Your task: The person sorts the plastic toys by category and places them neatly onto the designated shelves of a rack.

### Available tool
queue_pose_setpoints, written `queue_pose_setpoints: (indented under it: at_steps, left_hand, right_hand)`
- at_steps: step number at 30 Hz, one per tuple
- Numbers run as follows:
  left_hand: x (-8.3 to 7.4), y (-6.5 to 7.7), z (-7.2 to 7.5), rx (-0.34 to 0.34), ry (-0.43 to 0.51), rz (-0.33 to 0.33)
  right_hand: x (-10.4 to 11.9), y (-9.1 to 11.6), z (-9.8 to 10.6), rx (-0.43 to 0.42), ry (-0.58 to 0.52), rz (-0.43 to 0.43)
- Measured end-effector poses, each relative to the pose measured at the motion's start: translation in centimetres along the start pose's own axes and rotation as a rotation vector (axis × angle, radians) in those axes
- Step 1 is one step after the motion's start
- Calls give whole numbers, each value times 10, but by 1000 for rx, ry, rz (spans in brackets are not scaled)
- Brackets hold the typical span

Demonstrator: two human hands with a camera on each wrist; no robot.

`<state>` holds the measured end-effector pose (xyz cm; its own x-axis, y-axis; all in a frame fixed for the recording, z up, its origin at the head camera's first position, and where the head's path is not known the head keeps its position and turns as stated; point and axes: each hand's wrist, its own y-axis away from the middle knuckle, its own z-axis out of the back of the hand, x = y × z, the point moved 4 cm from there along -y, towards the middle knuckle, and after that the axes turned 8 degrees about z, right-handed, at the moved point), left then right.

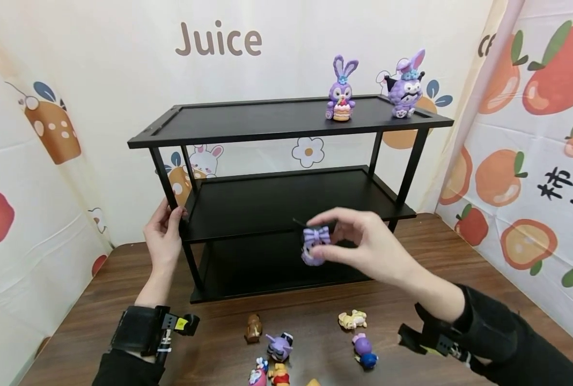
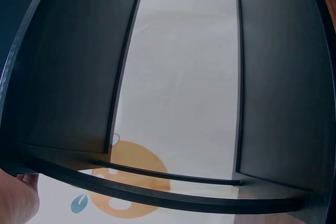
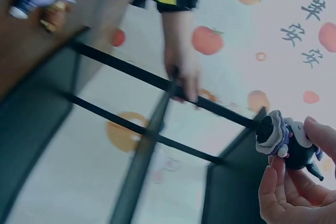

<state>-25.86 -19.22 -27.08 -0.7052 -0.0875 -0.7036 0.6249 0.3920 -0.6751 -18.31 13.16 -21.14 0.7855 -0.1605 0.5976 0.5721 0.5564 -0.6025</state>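
My right hand [image 1: 366, 244] pinches a small black and purple figurine [image 1: 316, 236] with a striped lilac bow, in front of the middle board of a black three-tier shelf [image 1: 248, 120]. The right wrist view shows the same figurine [image 3: 286, 140], its white face turned toward the thumb. With thumb and fingers, my left hand [image 1: 164, 233] grips the shelf's front left post at the middle board. On the top board, a purple rabbit figurine [image 1: 340, 96] with a cake sits left of another purple figurine [image 1: 404, 94] with rabbit ears.
Several figurines lie on the wooden table before the shelf: a brown one [image 1: 253, 328], a purple one [image 1: 280, 347], a red-and-yellow bear [image 1: 279, 374], a cream one [image 1: 352, 320] and a purple-and-blue one [image 1: 365, 351]. Printed cloth [image 1: 98, 48] hangs behind and beside the shelf.
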Motion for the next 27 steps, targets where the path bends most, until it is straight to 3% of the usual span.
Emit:
queue_pose_setpoints:
  at_steps: [7,14,27]
  left_hand:
    - [0,0,0,0,-14,0]
    - [0,0,-1,4,2,4]
    - [-1,0,0,-5,-30,10]
  right_hand:
    - [33,-48,16,-35,-6,45]
    - [51,-97,32,-111,13,25]
    - [31,-164,41,-214,39,-131]
